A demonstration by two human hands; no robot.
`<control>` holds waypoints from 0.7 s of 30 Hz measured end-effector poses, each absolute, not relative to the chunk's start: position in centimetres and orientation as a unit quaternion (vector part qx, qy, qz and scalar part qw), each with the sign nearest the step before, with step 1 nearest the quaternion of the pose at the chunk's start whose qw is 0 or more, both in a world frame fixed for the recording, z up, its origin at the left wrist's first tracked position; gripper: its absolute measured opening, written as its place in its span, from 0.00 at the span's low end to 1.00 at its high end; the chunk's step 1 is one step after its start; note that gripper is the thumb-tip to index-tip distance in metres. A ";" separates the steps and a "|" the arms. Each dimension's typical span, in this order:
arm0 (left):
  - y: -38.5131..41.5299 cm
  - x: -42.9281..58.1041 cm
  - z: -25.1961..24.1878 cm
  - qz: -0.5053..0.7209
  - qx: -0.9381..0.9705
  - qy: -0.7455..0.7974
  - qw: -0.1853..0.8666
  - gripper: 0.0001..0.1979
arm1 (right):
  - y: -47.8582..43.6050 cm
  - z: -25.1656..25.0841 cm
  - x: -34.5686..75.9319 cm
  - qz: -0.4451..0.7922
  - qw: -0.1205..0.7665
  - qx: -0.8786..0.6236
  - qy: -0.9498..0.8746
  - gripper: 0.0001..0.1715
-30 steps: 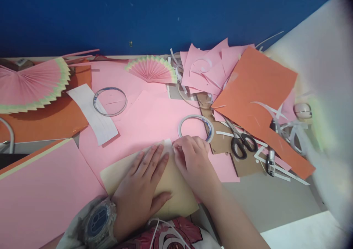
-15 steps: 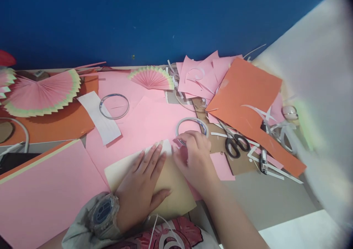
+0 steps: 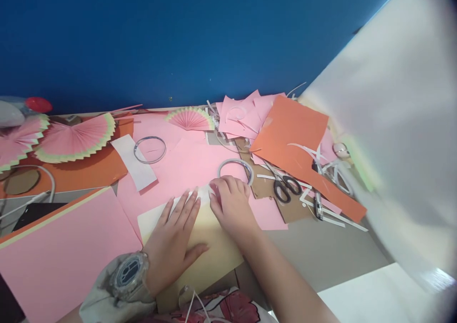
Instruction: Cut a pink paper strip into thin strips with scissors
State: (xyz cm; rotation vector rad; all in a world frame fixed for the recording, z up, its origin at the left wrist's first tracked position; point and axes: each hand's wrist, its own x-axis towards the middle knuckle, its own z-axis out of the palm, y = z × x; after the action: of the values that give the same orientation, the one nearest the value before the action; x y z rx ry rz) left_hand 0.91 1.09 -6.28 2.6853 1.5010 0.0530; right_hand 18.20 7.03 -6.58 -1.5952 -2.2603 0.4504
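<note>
My left hand point(image 3: 174, 239) lies flat with fingers stretched out on a cream sheet of paper point(image 3: 214, 256) at the near edge of the table; a watch point(image 3: 128, 275) is on that wrist. My right hand point(image 3: 232, 204) has its fingers curled at the sheet's far corner, pinching the paper edge. Just beyond the right hand lies a ring of tape point(image 3: 235, 168) on a large pink sheet point(image 3: 185, 168).
Black scissors point(image 3: 285, 189) and a pen lie to the right on brown card among paper strips. Orange paper point(image 3: 293, 137) and pink offcuts pile at the back right. Pleated pink fans point(image 3: 76, 139) sit at the back left, another ring point(image 3: 150, 149) between. A pink pad point(image 3: 60, 247) lies near left.
The view has tilted up and shifted, showing more blue wall. My hands stay on the cream sheet; the right hand's fingers have curled tighter at its far corner.
</note>
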 end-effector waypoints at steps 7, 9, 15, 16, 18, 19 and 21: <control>-0.2 -2.2 -6.1 -0.006 0.876 0.482 0.003 0.34 | 6.9 -6.5 18.1 0.163 0.180 -0.564 -0.789 0.09; -0.9 -3.1 -6.1 -0.005 0.874 0.486 0.003 0.35 | 6.9 -6.4 18.2 0.169 0.185 -0.561 -0.789 0.09; -1.1 -4.8 -3.6 0.019 0.857 0.502 0.115 0.23 | 7.3 -5.4 19.2 0.190 0.232 -0.558 -0.774 0.07; -0.6 -4.9 -2.9 0.027 0.845 0.517 0.135 0.20 | 7.4 -5.2 19.5 0.191 0.243 -0.563 -0.766 0.07; 0.6 -4.6 -1.7 0.042 0.829 0.529 0.174 0.17 | 7.6 -4.8 20.3 0.190 0.258 -0.576 -0.752 0.09; 1.4 -4.3 -1.3 0.049 0.826 0.526 0.196 0.19 | 7.6 -4.7 20.7 0.189 0.260 -0.581 -0.748 0.11; 3.2 -3.2 -1.1 0.078 0.800 0.547 0.234 0.22 | 7.7 -4.5 21.5 0.188 0.247 -0.584 -0.750 0.12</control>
State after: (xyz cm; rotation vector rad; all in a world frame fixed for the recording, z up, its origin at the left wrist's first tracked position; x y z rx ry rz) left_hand -3.20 3.16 -1.05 2.1966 1.5008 0.2149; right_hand 21.46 7.71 -4.51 -1.5924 -2.0461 0.5118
